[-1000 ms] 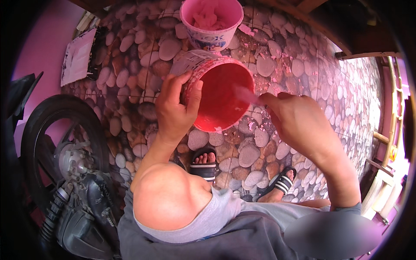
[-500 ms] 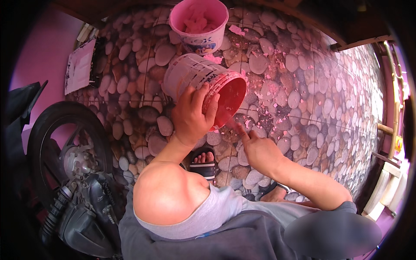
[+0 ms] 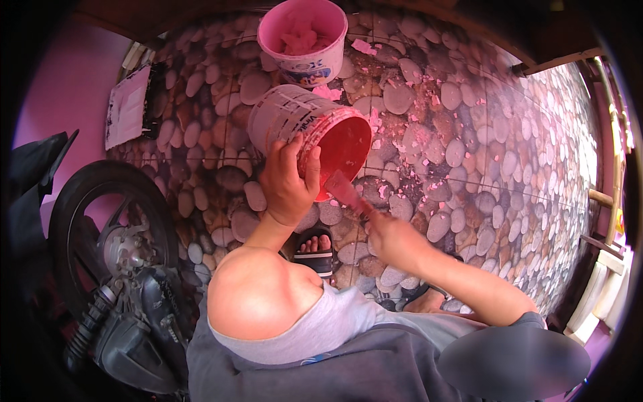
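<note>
A white paint bucket (image 3: 281, 114) with a red-coated inside lies tilted, its mouth turned to the right and toward me. Gripping its near rim, my left hand (image 3: 291, 175) has the thumb at the opening and the fingers along the outer wall. My right hand (image 3: 395, 242) is closed round the handle of a paint scraper (image 3: 347, 192). The scraper's flat, pink-smeared blade reaches the lower edge of the bucket's mouth. Behind stands a second bucket (image 3: 311, 69), upright, with pink lumps inside.
Pink paint flakes (image 3: 429, 134) litter the pebble-patterned floor (image 3: 489, 221) right of the buckets. A motorcycle wheel (image 3: 110, 231) stands close on my left. A paint-smeared white panel (image 3: 127, 107) leans by the pink wall. Wooden furniture (image 3: 562, 59) edges the far right.
The scraper's blade has come out from inside the tilted bucket to its rim, so more of it shows. The bucket and my left hand have shifted slightly left in view.
</note>
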{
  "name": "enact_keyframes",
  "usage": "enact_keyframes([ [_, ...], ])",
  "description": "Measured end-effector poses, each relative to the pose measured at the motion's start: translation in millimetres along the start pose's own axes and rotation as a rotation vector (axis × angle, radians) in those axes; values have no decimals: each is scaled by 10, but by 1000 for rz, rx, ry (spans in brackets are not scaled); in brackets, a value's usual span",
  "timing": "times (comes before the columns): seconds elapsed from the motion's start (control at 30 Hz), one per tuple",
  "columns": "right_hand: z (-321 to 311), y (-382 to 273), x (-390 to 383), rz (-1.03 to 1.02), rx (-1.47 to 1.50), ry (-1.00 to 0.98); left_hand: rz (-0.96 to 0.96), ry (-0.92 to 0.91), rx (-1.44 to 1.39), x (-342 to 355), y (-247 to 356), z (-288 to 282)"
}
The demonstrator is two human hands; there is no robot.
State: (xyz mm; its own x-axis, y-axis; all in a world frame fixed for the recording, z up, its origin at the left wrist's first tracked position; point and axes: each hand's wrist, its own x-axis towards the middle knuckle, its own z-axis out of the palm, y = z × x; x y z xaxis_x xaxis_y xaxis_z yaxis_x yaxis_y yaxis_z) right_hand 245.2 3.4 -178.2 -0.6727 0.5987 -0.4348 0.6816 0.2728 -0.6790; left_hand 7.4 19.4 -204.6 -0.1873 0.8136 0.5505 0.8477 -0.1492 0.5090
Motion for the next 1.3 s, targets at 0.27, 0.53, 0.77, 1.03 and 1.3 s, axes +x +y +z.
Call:
enact_keyframes([
  [0.27,-50,53,12,-13,-63,-8,41,8,1,-16,-3,-11],
  [0.53,-254,-28,-8,42,-105,-112,0,-22,-12,-51,-25,-20],
  [0.77,-306,74,-31,75,-14,-59,16,-7,36,-79,-68,-23],
  [1.03,-315,194,79,37,158,-39,-53,-26,43,-72,-41,-25],
  [1.3,-422,158,106,100,-420,-5,50,-65,57,-62,-24,28],
])
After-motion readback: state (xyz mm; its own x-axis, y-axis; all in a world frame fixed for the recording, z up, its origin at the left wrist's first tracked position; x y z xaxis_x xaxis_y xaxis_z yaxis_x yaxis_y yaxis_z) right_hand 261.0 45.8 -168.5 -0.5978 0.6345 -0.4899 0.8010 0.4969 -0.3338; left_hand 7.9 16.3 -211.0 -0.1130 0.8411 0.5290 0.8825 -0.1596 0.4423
